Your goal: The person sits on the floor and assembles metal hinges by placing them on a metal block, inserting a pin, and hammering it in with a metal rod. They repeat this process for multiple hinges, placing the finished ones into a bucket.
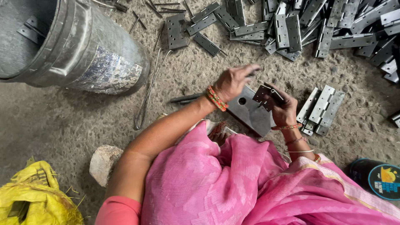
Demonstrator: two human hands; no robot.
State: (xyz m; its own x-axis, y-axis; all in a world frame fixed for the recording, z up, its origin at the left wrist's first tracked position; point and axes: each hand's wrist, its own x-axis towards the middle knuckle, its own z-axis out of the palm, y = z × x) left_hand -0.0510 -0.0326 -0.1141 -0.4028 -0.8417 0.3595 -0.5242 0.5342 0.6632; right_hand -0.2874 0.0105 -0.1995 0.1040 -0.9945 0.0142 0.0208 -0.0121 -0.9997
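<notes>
My right hand (284, 109) grips a small grey metal hinge (263, 94) above a flat steel block with a round hole (249, 112) that lies on the ground. A thin pin sticks out of the hinge. My left hand (234, 81) hovers just left of the hinge, fingers pinched and blurred; what it holds cannot be made out. Pink cloth (233, 183) covers my lap below both hands.
A grey metal bucket (83, 50) with hinge leaves inside stands at upper left. Many loose hinge leaves (291, 25) lie along the top and right. A stack of hinges (321, 109) sits right of my hands. A stone (103, 162), a yellow sack (33, 200) and wire rods (150, 91) lie left.
</notes>
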